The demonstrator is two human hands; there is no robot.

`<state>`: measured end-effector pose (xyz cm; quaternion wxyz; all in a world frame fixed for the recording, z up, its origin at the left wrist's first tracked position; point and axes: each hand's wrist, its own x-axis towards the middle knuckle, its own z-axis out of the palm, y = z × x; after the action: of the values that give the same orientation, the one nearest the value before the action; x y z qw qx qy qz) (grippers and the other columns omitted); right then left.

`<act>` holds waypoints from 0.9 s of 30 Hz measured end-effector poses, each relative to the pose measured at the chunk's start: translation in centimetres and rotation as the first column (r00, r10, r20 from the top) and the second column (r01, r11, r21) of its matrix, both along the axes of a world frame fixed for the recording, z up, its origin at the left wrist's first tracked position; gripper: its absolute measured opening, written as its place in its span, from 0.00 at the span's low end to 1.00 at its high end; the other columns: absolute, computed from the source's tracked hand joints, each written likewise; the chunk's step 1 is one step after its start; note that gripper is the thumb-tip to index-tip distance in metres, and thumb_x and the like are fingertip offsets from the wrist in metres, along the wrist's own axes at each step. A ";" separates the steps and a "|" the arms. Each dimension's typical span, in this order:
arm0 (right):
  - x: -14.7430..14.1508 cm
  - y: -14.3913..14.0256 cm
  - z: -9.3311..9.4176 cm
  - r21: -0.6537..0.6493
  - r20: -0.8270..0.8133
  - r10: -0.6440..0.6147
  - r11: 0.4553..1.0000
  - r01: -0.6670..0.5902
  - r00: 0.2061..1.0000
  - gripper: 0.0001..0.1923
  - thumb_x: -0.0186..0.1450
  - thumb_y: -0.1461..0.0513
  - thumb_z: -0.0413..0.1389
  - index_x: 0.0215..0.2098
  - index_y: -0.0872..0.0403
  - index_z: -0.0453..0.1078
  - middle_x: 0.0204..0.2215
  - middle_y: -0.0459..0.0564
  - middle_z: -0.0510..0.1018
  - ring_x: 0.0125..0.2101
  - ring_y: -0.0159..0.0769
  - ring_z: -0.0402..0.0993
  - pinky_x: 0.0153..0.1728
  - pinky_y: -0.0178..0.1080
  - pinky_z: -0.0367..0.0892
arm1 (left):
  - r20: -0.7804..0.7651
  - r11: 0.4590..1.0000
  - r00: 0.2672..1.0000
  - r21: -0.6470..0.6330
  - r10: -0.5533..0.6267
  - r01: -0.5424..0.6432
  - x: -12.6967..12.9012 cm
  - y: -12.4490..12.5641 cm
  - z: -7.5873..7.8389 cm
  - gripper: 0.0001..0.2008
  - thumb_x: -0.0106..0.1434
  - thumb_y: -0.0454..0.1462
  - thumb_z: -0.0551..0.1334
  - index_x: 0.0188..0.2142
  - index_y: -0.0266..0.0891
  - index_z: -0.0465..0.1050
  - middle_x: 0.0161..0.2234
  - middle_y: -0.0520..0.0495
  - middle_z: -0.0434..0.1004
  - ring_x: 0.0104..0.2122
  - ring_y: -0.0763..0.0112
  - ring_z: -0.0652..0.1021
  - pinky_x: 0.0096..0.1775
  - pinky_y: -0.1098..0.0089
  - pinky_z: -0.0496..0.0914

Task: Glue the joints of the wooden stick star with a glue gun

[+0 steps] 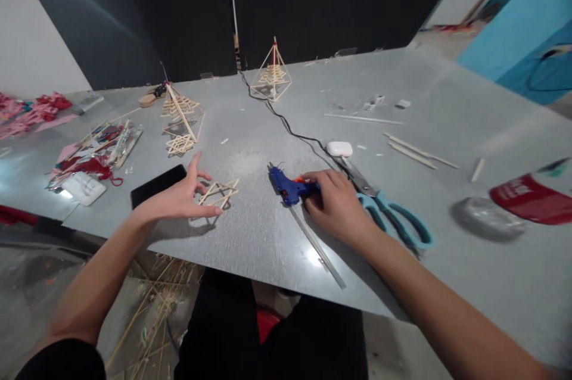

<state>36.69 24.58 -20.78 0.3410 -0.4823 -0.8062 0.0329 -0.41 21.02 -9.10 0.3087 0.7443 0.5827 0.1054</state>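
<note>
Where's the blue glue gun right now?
Near the middle of the head view, the blue glue gun has its handle in the right hand, between the small stick frame and the scissors.

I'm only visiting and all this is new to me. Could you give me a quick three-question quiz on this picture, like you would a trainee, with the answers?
1. Multiple choice: what is the person's right hand holding?
A) a black phone
B) a blue glue gun
C) a white case

2. True or false: the light-blue-handled scissors lie to the right of the blue glue gun.

3. Short answer: which hand is at the small stick frame, and are its fingers spread or in a fist?

Key:
1. B
2. True
3. The left hand; its fingers are spread.
</note>
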 end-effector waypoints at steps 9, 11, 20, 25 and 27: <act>0.4 -0.3 0.0 0.049 0.036 0.016 0.999 -0.018 0.999 0.19 0.67 0.62 0.54 0.57 0.49 0.69 0.48 0.59 0.79 0.48 0.57 0.75 0.50 0.57 0.70 | 0.596 0.929 0.795 -0.219 -0.116 0.299 -0.5 3.0 0.5 0.71 0.56 0.52 0.75 0.80 0.53 0.23 0.65 0.35 0.63 0.58 0.50 0.75 0.60 0.48 0.72; 0.4 -0.4 0.1 0.066 0.072 0.004 0.998 -0.009 0.997 0.19 0.68 0.60 0.55 0.57 0.48 0.69 0.47 0.59 0.78 0.48 0.58 0.74 0.48 0.57 0.69 | 0.697 0.912 0.712 -0.233 -0.086 0.339 -0.1 3.7 0.3 0.71 0.54 0.53 0.78 0.81 0.54 0.30 0.63 0.37 0.65 0.58 0.49 0.75 0.61 0.47 0.70; 0.9 -0.8 0.9 0.072 0.164 0.049 0.995 -0.062 0.985 0.24 0.71 0.53 0.56 0.64 0.47 0.68 0.42 0.58 0.78 0.42 0.57 0.77 0.43 0.58 0.73 | 0.876 0.900 0.475 -0.267 0.078 0.344 0.5 4.5 -2.4 0.78 0.46 0.55 0.83 0.80 0.48 0.30 0.60 0.36 0.68 0.56 0.51 0.75 0.64 0.48 0.65; 1.3 -1.6 1.3 -0.024 -0.089 0.071 0.997 -0.073 0.993 0.19 0.72 0.53 0.57 0.60 0.39 0.72 0.43 0.55 0.81 0.37 0.50 0.80 0.34 0.50 0.73 | 0.867 0.891 0.497 -0.243 0.022 0.385 0.2 4.6 -3.7 0.78 0.49 0.55 0.83 0.80 0.51 0.26 0.61 0.37 0.65 0.57 0.52 0.73 0.67 0.45 0.61; 1.2 -2.1 1.3 -0.054 -0.202 0.013 0.998 -0.025 0.979 0.14 0.72 0.52 0.57 0.54 0.37 0.74 0.37 0.52 0.80 0.32 0.49 0.78 0.30 0.50 0.71 | 0.861 0.904 0.509 -0.203 -0.019 0.377 0.2 4.6 -4.4 0.77 0.52 0.53 0.82 0.79 0.54 0.24 0.63 0.36 0.63 0.59 0.51 0.72 0.68 0.43 0.60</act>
<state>37.85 22.46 -19.43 0.4069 -0.4781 -0.7708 0.1078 -0.25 25.66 -13.49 0.6931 0.5914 0.2784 0.3038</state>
